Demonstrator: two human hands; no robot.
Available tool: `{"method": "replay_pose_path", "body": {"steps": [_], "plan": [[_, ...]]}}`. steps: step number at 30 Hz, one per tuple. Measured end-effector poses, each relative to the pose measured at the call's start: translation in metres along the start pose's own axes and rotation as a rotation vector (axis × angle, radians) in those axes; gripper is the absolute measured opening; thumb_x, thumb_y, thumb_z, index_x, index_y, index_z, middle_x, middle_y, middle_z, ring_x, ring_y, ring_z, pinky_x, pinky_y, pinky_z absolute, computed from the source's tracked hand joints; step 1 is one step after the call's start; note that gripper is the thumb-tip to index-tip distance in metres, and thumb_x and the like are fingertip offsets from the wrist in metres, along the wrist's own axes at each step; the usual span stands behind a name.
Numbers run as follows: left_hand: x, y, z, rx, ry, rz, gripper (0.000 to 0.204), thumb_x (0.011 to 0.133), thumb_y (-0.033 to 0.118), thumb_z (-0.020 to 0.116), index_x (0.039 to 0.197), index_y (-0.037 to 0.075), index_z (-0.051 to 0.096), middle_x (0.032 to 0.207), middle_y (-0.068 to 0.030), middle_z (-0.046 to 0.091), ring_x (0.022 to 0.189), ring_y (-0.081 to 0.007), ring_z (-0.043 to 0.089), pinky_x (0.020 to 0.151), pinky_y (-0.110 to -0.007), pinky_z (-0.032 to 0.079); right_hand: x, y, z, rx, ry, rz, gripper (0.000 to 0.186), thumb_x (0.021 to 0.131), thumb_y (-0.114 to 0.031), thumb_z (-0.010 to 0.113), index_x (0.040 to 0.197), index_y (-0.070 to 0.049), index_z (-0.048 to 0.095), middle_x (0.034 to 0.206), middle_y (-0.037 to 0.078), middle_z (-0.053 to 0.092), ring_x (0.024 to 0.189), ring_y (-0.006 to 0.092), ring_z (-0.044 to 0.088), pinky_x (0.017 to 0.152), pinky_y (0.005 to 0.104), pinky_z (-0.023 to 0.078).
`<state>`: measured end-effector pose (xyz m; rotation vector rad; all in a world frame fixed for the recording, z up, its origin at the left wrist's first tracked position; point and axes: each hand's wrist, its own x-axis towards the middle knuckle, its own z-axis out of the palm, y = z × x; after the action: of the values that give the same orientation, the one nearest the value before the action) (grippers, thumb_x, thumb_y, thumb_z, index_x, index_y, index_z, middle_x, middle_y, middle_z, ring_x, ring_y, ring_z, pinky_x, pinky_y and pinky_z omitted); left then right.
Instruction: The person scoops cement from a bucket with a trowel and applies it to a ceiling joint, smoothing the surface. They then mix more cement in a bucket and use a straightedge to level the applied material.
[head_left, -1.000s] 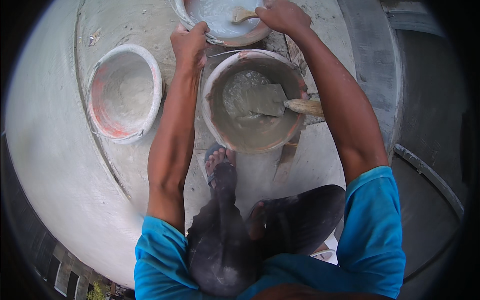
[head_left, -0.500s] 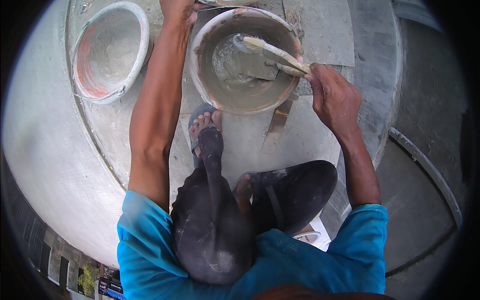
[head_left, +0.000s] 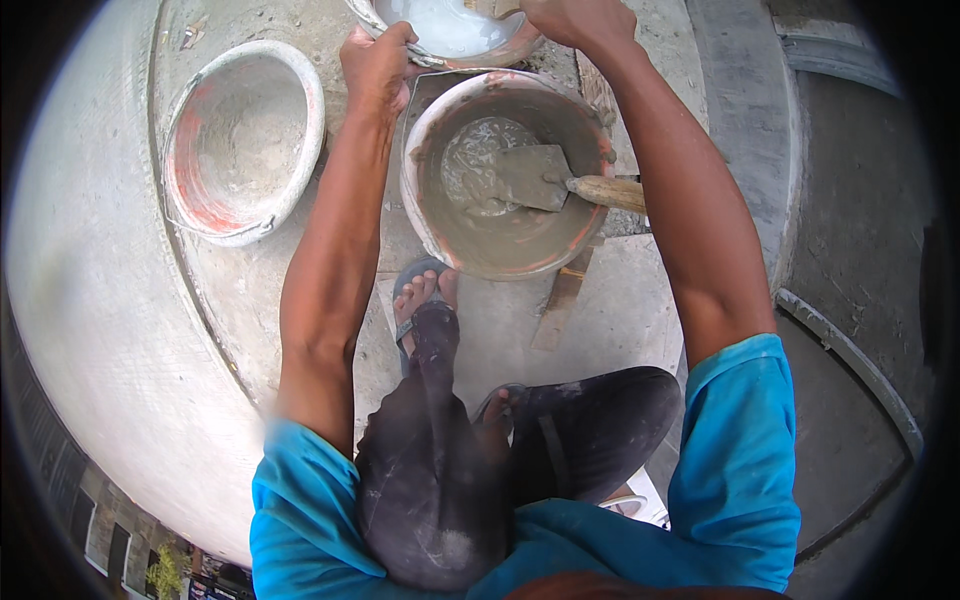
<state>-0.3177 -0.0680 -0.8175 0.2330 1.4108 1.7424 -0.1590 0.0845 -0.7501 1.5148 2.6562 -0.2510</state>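
Note:
My left hand (head_left: 376,66) grips the near left rim of a bucket (head_left: 505,52) holding whitish liquid, cut off by the top edge of the view. My right hand (head_left: 585,22) is closed at that bucket's right side; the brush it held a moment ago is out of sight there. Nearer to me stands a bucket of wet grey mortar (head_left: 425,215). In it lies a trowel (head_left: 535,178), its blade on the mortar and its wooden handle across the right rim, partly behind my right forearm.
On the left, a tilted bucket (head_left: 312,110) is coated inside with dry grey residue. A wooden strip (head_left: 562,305) lies below the mortar bucket, close to my sandalled foot (head_left: 425,300). Further right, a raised edge (head_left: 850,365) crosses the grey surface.
My right hand has swung up and away from the mortar bucket to the bucket of liquid, taking the brush out of view. More of the liquid shows. The trowel lies in the mortar.

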Motion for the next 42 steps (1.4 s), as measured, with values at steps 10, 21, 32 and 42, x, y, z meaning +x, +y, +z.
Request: {"method": "replay_pose_path", "body": {"steps": [10,21,32,42], "plan": [[0.031,-0.007,-0.021,-0.071,0.025,-0.016,0.043,0.08,-0.007,0.06,0.121,-0.011,0.047,0.108,-0.0202,0.059,0.093,-0.0338,0.068,0.078,-0.05,0.065,-0.058,0.058,-0.03,0.549,-0.123,-0.119,0.027,0.095,-0.029,0.059,0.099,-0.004,0.069,0.085,0.013,0.072,0.079,0.0261,0.069,0.073,0.0399,0.052],[0.064,-0.026,-0.027,-0.007,0.168,-0.075,0.022,0.085,0.009,0.062,0.101,-0.006,0.068,0.081,-0.0102,0.067,0.071,-0.0194,0.066,0.058,-0.034,0.051,-0.21,0.028,-0.059,0.162,0.056,-0.182,0.02,0.097,-0.027,0.067,0.11,-0.011,0.066,0.084,0.007,0.072,0.068,0.0218,0.07,0.059,0.0325,0.051],[0.023,0.002,-0.005,-0.068,0.025,-0.049,0.047,0.078,-0.006,0.063,0.119,-0.015,0.042,0.111,-0.0259,0.061,0.089,-0.0357,0.071,0.07,-0.045,0.068,0.025,-0.032,0.009,0.06,-0.064,-0.044,0.038,0.087,-0.034,0.061,0.105,-0.004,0.073,0.1,0.022,0.074,0.094,0.0383,0.071,0.081,0.0463,0.056],[0.0,0.015,-0.025,0.097,-0.05,-0.129,0.063,0.092,0.025,0.07,0.136,-0.008,0.04,0.133,-0.0203,0.054,0.124,-0.0339,0.056,0.105,-0.047,0.048,-0.099,0.044,-0.047,0.708,-0.049,-0.274,0.024,0.099,-0.028,0.065,0.103,-0.004,0.067,0.077,0.003,0.066,0.073,0.011,0.061,0.066,0.0296,0.049]]}}
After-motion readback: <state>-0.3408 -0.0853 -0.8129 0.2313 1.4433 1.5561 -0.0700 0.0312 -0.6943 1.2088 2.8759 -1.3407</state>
